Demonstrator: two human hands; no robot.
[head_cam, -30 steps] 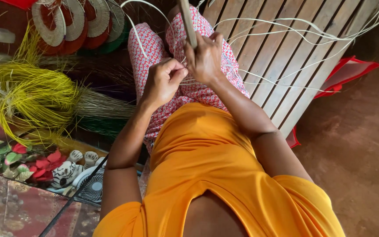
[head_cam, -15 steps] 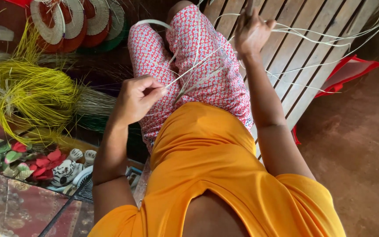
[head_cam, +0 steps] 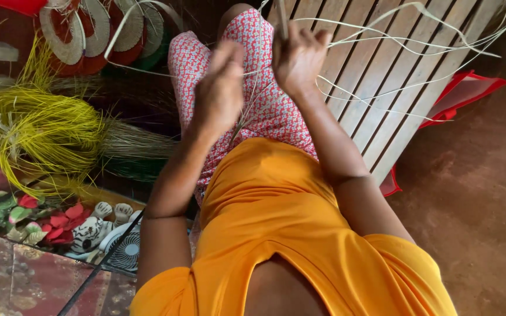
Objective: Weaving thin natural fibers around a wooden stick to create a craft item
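Several pale thin fibre strands, looping, right hand gripping

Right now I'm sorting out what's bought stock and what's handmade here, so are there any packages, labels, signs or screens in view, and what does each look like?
No labels, signs or screens show.
Red bag: the only package-like thing, lying flat on the earthen floor beyond the right edge of the slatted wooden bench, partly under it; flat, red, paler grey-pink inside face.
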